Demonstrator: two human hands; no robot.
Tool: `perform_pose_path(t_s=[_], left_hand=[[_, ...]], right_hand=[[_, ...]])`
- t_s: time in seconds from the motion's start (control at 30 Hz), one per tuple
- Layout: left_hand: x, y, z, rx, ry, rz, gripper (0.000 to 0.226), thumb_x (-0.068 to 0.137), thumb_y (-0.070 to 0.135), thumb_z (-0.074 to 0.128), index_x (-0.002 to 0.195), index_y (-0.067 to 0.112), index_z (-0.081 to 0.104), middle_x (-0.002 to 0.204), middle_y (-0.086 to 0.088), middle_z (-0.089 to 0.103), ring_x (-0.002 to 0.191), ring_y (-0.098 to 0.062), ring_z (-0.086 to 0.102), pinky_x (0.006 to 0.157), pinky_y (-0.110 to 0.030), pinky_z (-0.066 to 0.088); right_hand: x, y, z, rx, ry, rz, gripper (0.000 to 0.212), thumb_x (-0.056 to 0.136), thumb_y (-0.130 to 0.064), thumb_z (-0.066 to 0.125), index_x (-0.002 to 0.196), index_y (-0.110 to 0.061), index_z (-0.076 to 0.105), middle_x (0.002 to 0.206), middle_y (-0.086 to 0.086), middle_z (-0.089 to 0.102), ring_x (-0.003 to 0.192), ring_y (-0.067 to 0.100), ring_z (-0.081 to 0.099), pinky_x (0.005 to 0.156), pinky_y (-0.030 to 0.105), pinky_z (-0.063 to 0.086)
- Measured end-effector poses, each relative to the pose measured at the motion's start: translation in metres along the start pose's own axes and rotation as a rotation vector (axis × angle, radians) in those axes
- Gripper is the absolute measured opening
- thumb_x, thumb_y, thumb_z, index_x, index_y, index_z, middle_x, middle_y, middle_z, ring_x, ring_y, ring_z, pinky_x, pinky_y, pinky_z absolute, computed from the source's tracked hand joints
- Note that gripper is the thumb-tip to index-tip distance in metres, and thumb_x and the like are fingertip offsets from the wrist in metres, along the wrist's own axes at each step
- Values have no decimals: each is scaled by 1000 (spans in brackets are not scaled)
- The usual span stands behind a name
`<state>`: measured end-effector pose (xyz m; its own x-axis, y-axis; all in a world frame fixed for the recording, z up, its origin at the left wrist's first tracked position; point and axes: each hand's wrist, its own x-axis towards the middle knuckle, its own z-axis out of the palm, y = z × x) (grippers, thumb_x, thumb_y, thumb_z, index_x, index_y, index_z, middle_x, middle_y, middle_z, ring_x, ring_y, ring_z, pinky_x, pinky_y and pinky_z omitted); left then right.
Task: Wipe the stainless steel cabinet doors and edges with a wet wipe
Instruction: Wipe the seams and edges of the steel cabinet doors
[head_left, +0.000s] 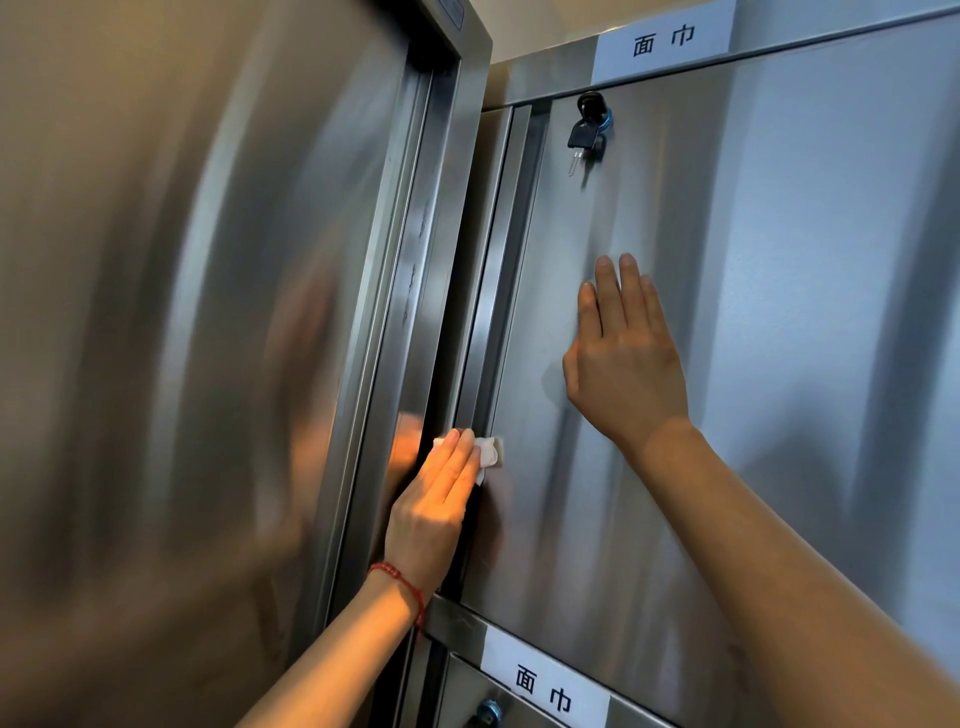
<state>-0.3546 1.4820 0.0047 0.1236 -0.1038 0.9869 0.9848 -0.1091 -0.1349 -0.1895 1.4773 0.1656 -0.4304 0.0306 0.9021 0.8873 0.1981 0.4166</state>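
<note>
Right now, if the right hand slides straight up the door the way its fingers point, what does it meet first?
Probably the black key hanging from the lock. The right hand lies flat on the steel door, fingers pointing up, slightly left; bare steel lies between.

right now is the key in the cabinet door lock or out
In: a black-headed key sits in the lock at the top of the cabinet door, a second key dangling below.

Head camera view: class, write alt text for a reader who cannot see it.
A left hand presses a white wet wipe against the left edge of a stainless steel cabinet door, while the right hand rests flat on it. A key hangs in its lock.
</note>
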Motion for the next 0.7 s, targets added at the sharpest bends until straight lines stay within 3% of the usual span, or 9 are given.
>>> perform_pose_path(t_s=[0.3, 0.47, 0.7], left_hand=[[-22, 1, -4, -17, -21, 4, 45, 103, 5, 22, 107, -8, 65, 117, -20, 61, 113, -33, 56, 105, -34, 35], [-21, 0, -3, -19, -31, 21, 46, 103, 4, 21, 107, -8, 65, 117, -20, 61, 113, -32, 57, 96, -38, 47], [-38, -1, -8, -27, -55, 61, 33, 98, 1, 34, 107, -7, 65, 117, -21, 61, 112, -32, 57, 93, -41, 49]], right_hand=[[0, 0, 0, -7, -41, -4, 54, 92, -20, 30, 137, 9, 37, 145, 30, 30, 137, 45, 23, 115, 49, 16], [-1, 0, 0, -2, -47, 0, 55, 92, -21, 28, 138, 9, 37, 145, 30, 30, 137, 45, 23, 115, 49, 16], [0, 0, 0, 0, -22, -2, 52, 91, -17, 37, 135, 10, 40, 143, 31, 34, 135, 46, 27, 114, 50, 19]])
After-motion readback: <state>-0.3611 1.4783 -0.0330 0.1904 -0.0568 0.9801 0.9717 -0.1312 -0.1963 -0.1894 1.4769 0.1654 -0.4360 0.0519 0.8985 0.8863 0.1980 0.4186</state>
